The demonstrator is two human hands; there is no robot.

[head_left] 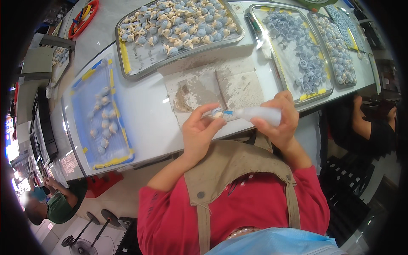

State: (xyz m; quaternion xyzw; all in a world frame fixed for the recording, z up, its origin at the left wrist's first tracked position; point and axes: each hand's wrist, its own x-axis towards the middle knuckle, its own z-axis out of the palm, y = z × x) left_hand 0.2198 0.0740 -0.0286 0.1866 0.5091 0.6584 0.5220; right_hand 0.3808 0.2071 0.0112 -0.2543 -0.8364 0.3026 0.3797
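Note:
Between the thumb and fingertips of my left hand [199, 131] is a small blue-and-cream figurine [218, 114], partly hidden by the fingers. My right hand [284, 121] grips a white squeeze bottle [264, 114] lying nearly level, its narrow blue-tipped nozzle pointing left, right beside the figurine. Whether the tip touches it I cannot tell. Both hands are over the near edge of a stained cardboard sheet [244, 90] on the white table [155, 127].
A metal tray [142, 61] of similar figurines stands beyond the cardboard. At left, a blue tray [87, 142] holds several more. To the right are a tray [285, 57] of blue cup-shaped pieces and another full tray [338, 53]. A red basket [71, 30] sits far left. Other people sit at both sides.

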